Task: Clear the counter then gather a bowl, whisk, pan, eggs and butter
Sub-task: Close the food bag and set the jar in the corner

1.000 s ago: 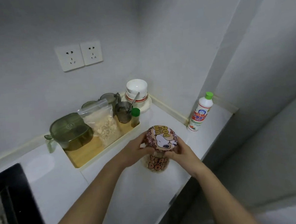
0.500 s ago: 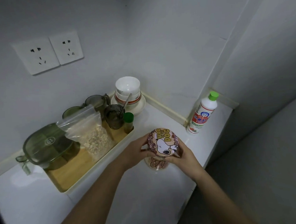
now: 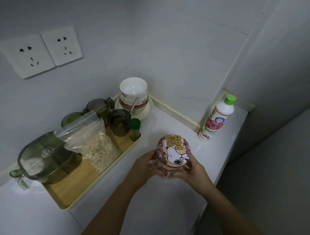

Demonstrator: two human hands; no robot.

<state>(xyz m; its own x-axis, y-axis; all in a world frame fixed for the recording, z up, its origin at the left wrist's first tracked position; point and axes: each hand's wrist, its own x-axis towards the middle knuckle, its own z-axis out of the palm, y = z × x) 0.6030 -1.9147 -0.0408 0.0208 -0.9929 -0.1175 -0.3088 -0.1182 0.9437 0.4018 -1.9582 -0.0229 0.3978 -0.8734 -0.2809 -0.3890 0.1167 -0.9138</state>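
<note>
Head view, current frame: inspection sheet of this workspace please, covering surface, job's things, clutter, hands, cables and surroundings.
Surface: white counter, glossy.
Job's things: stacked white bowls on a plate in the back corner; whisk, pan, eggs, butter: nothing seen.
Clutter: jar with a cartoon-dog lid; tray holding a green container, bag of oats, mugs and a green-capped spice bottle; white bottle at the right.
Hands: left hand and right hand both grip the jar.
Cables: nothing seen.
Surroundings: two wall sockets, nothing plugged in.
</note>
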